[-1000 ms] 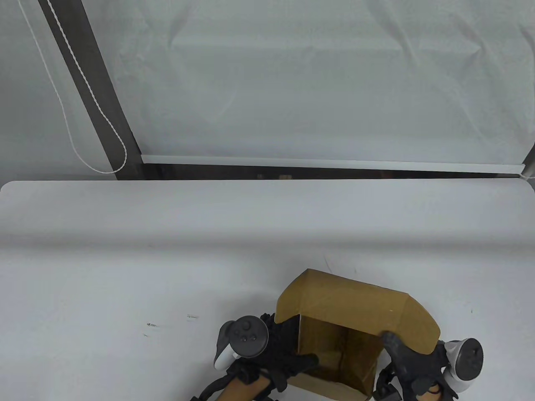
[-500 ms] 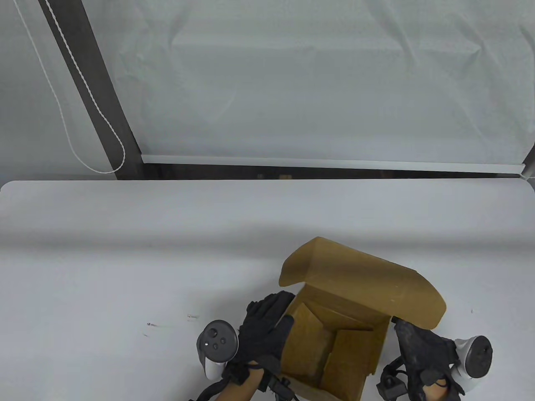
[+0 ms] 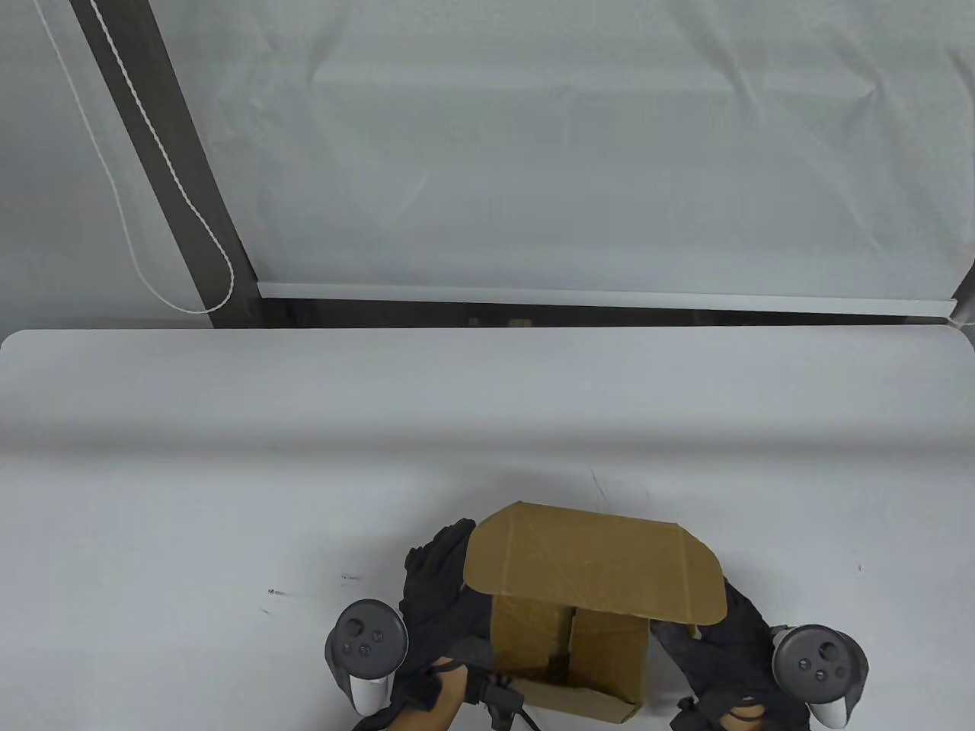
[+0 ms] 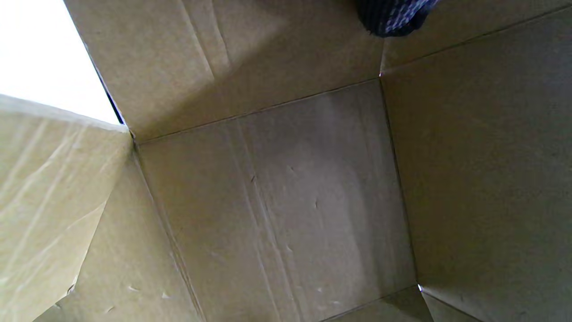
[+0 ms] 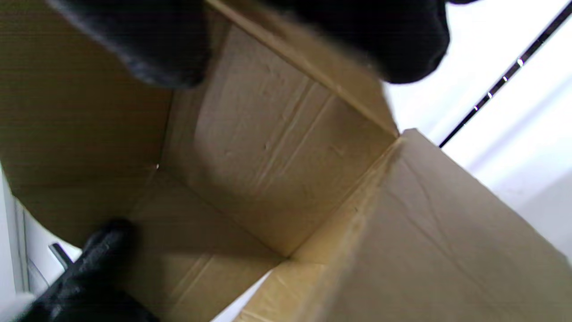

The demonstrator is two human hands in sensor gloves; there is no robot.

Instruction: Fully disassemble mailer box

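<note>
Since half a second ago the lid [image 3: 594, 563] swings back down over the mailer box [image 3: 567, 647], hiding most of the interior; both hands shift to its flanks. Box sits at the bottom centre of the table view, on the white counter [image 3: 228, 472]. Left hand [image 3: 442, 601] grips the left wall, right hand [image 3: 720, 640] the right wall; right wrist view shows its fingers [image 5: 402, 40] hooked over the wall edge. Judgement: early stage. Lid untucked, inner side flaps loose; walls still erect, flattening left to do.
</note>
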